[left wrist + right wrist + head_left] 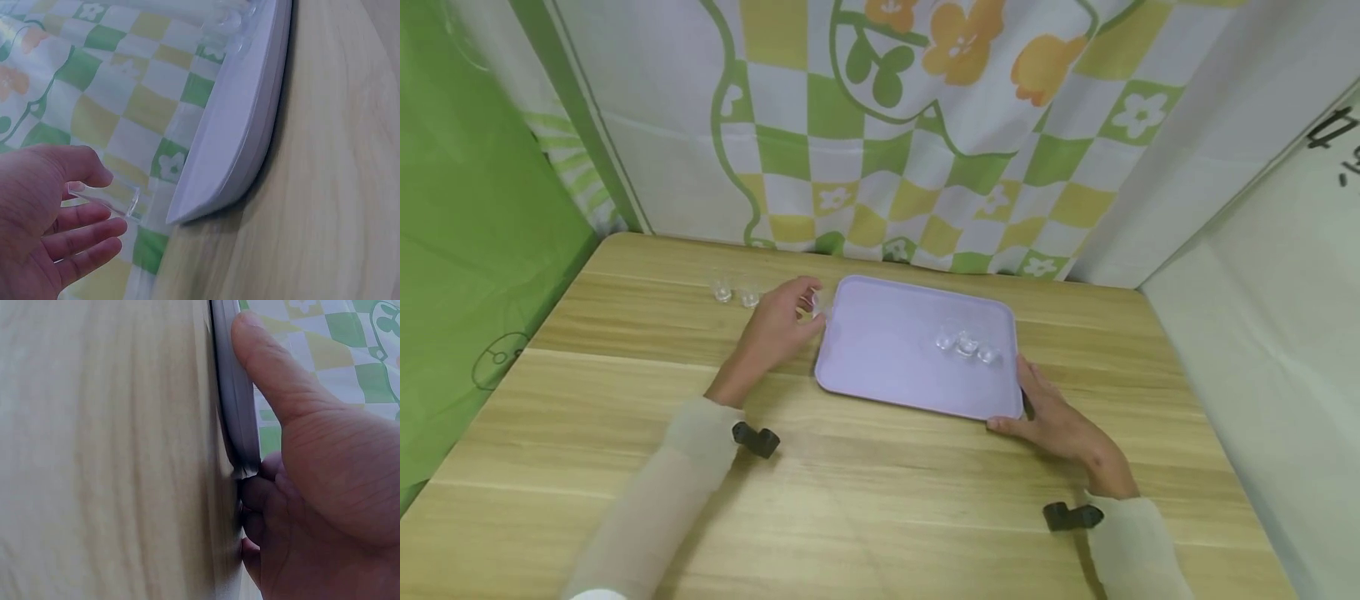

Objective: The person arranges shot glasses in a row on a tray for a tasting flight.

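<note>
Just off the left edge of a lilac tray (pixel 887 350), my left hand (pixel 777 327) pinches a small clear glass (pixel 119 199) between thumb and fingers. The glass is tilted in the left wrist view, its thick base toward the tray. My right hand (pixel 1060 423) holds the tray's near right corner, thumb along the front side and fingers at the right side. In the right wrist view those fingers are curled against the tray's edge, partly hidden. Three clear glasses (pixel 966 344) stand in a row on the tray's right part.
Two more clear glasses, one (pixel 722 291) left of the other (pixel 750 297), stand on the wooden table (pixel 865 500) left of my left hand. A checkered, flowered curtain (pixel 887 158) hangs behind the table's far edge. Green cloth (pixel 467 250) covers the left side.
</note>
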A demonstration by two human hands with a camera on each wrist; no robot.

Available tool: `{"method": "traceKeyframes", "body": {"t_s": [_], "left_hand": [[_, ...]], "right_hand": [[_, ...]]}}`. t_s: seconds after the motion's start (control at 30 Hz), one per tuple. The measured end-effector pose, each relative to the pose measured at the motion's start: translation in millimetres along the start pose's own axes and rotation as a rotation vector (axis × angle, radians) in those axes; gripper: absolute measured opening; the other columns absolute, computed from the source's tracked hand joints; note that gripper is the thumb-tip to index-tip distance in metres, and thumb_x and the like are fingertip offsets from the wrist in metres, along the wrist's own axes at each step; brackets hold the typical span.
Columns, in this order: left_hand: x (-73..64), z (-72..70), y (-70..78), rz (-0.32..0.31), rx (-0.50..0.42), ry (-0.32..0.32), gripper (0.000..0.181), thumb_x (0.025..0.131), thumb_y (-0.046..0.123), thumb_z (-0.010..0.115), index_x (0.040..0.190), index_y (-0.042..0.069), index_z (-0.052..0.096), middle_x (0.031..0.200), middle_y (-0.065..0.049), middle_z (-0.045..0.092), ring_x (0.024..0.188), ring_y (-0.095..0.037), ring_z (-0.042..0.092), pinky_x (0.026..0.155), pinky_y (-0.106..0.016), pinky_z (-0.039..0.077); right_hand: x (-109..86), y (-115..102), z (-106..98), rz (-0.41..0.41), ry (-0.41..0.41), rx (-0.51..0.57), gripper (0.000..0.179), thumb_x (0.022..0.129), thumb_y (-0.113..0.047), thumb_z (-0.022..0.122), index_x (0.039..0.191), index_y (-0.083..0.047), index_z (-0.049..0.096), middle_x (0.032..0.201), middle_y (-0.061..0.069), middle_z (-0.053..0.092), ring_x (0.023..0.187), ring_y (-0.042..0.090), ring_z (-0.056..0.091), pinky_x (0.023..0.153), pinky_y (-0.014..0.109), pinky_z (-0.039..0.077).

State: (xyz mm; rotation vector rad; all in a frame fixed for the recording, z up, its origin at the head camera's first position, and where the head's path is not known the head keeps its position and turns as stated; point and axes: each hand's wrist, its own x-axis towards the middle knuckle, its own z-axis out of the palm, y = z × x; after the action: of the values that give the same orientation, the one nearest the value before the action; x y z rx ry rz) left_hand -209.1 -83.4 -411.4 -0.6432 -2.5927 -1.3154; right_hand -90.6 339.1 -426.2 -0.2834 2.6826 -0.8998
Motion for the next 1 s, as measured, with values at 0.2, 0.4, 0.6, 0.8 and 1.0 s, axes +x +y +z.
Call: {"method": "traceKeyframes", "body": {"t_s": [0.2, 0.4, 0.6, 0.8, 1.0], "left_hand": [[7.8, 20.2, 8.4, 0.054, 0.03, -0.038, 0.041, 0.088, 0.007, 0.071, 0.127, -0.003, 0.063, 0.106, -0.017, 0.068, 0.091, -0.028, 0.069, 0.081, -0.039, 0.058], [13.1, 36.6, 15.2, 0.077, 0.024, -0.069, 0.04, 0.087, 0.006, 0.073, 0.126, -0.003, 0.063, 0.105, -0.017, 0.069, 0.09, -0.026, 0.068, 0.08, -0.037, 0.058], [16.0, 46.0, 21.8, 0.08, 0.023, -0.084, 0.041, 0.086, 0.005, 0.073, 0.125, -0.002, 0.063, 0.103, -0.016, 0.069, 0.09, -0.025, 0.068, 0.08, -0.038, 0.057], [20.9, 58.7, 27.9, 0.085, 0.013, -0.097, 0.039, 0.087, 0.005, 0.073, 0.124, -0.001, 0.064, 0.101, -0.016, 0.07, 0.089, -0.025, 0.069, 0.081, -0.037, 0.057], [24.6, 72.8, 33.3, 0.101, 0.021, -0.109, 0.039, 0.086, 0.005, 0.074, 0.124, 0.0, 0.064, 0.101, -0.014, 0.07, 0.089, -0.024, 0.069, 0.081, -0.035, 0.057]], "right_hand": [[1.6, 1, 3, 0.002, -0.007, -0.005, 0.117, 0.093, -0.05, 0.074, 0.164, -0.008, -0.009, 0.169, 0.021, -0.005, 0.152, 0.047, -0.007, 0.116, 0.072, 0.006], [1.1, 1, 4, 0.021, -0.006, -0.009, 0.118, 0.092, -0.052, 0.074, 0.164, -0.007, -0.009, 0.169, 0.021, -0.004, 0.152, 0.047, -0.007, 0.116, 0.072, 0.005], [-0.4, 0, 3, 0.027, -0.005, -0.011, 0.118, 0.092, -0.052, 0.073, 0.163, -0.006, -0.009, 0.169, 0.021, -0.005, 0.152, 0.047, -0.007, 0.117, 0.071, 0.006], [-2.7, -1, 0, 0.032, -0.006, -0.021, 0.118, 0.093, -0.052, 0.073, 0.163, -0.006, -0.009, 0.169, 0.022, -0.004, 0.152, 0.048, -0.006, 0.116, 0.072, 0.006], [-2.1, 0, -1, 0.014, 0.002, -0.024, 0.117, 0.093, -0.051, 0.073, 0.164, -0.009, -0.009, 0.17, 0.021, -0.003, 0.152, 0.048, -0.006, 0.116, 0.072, 0.006]]}}
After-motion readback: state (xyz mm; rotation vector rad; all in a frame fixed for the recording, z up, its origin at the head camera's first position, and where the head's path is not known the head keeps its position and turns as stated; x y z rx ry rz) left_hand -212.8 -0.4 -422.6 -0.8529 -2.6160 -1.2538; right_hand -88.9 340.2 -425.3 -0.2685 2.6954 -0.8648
